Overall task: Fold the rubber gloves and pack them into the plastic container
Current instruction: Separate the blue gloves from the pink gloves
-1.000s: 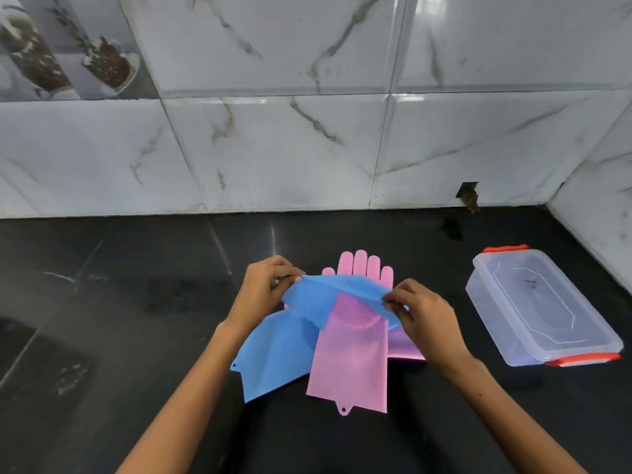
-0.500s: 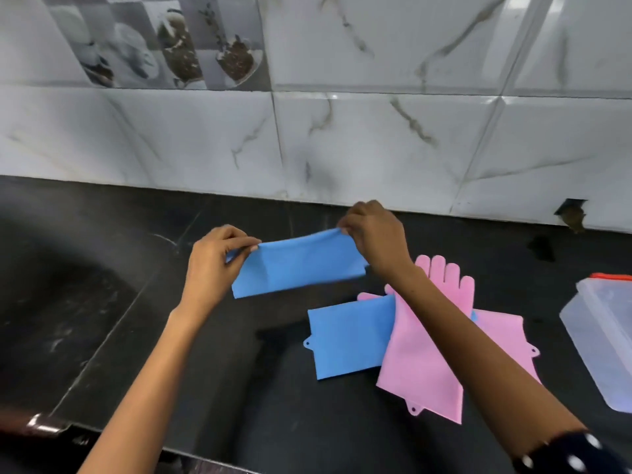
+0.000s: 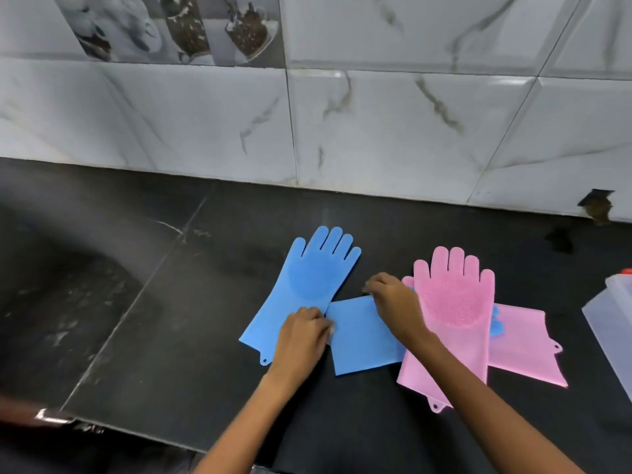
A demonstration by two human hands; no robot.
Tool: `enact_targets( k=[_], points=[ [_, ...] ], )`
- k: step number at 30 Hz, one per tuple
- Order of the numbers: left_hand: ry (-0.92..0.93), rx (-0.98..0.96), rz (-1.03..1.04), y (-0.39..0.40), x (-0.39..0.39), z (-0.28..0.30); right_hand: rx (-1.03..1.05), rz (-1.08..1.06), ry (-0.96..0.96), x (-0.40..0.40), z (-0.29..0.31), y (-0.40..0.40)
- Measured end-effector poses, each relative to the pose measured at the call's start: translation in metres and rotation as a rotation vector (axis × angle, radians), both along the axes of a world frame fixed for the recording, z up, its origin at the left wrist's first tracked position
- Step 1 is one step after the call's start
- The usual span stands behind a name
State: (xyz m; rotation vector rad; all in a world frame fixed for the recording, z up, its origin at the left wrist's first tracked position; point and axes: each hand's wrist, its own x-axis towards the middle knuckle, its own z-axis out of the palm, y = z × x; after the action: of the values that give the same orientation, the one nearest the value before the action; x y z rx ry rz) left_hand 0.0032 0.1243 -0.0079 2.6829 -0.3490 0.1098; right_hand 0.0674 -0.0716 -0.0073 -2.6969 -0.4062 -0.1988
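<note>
One blue rubber glove [image 3: 309, 285] lies flat on the black counter, palm up, fingers pointing at the wall. A second blue glove [image 3: 364, 340] lies to its right, its cuff showing and its fingers hidden under a pink glove [image 3: 455, 313]. Another pink glove [image 3: 525, 343] lies crosswise beneath that one. My left hand [image 3: 302, 336] sits with curled fingers at the left edge of the second blue glove's cuff, over the first glove's cuff. My right hand [image 3: 393, 302] pinches that cuff's far corner. The clear plastic container [image 3: 610, 323] is cut off at the right edge.
A white marble-tiled wall [image 3: 376, 131] closes the back of the counter. The counter's front edge [image 3: 136, 429] runs along the lower left. A small dark hole in the wall [image 3: 596, 205] is at the far right.
The blue glove that both hands held up in the air now lies flat on the counter at the left. Both hands have come down onto the second blue glove's cuff.
</note>
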Motion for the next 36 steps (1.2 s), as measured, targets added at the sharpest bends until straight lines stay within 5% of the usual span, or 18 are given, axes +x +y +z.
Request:
enact_targets(
  k=[11,17,23,30,36],
  points=[
    [-0.006,0.058,0.003,-0.041,0.047,-0.012,-0.058,-0.221,0.153,-0.051,0.001,-0.055],
    [-0.109,-0.074,-0.033,-0.055,0.049,-0.001,-0.22,-0.512,0.137,-0.049,0.023,-0.101],
    [-0.213,-0.165,-0.174,-0.063,0.046,0.023,-0.183,-0.122,0.201,-0.023,0.035,-0.075],
    [-0.017,-0.238,-0.214,-0.064,0.037,0.071,-0.287,-0.236,0.031,-0.016,0.075,-0.074],
    [0.103,-0.33,-0.127,-0.038,0.031,0.112,-0.039,-0.187,-0.048,-0.004,0.08,-0.054]
  ],
)
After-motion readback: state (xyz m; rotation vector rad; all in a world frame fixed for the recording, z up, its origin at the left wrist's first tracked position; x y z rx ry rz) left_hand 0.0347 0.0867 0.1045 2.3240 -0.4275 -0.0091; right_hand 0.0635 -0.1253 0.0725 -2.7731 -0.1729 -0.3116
